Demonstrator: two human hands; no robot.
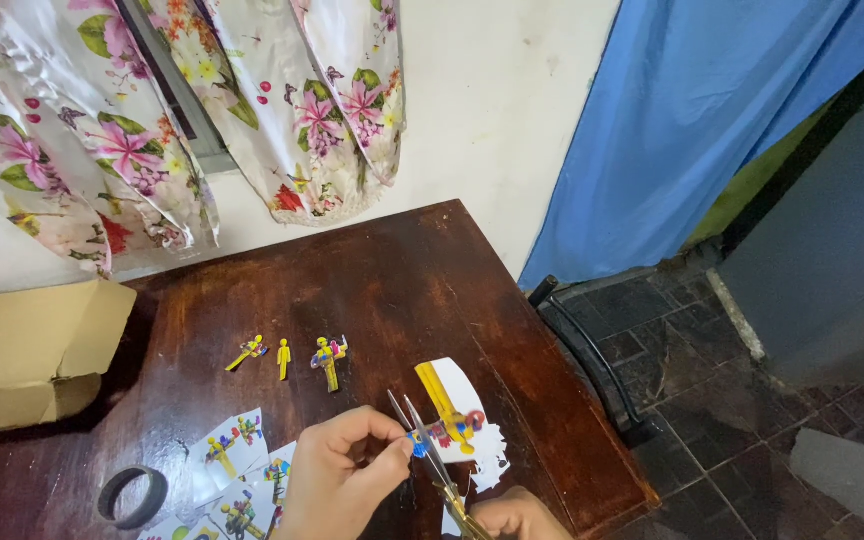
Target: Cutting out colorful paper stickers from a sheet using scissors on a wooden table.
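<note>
Scissors [422, 440] cut paper figure [449, 420] pinched by left hand [337, 480].

Tan cardboard box [27, 350], flaps open, at the table's far-left edge

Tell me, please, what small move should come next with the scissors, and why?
Probably close the scissors a little further along the figure's outline. The right hand holds them open at the paper cutout, which the left hand pinches, and white margin is left around the coloured figure.
</note>
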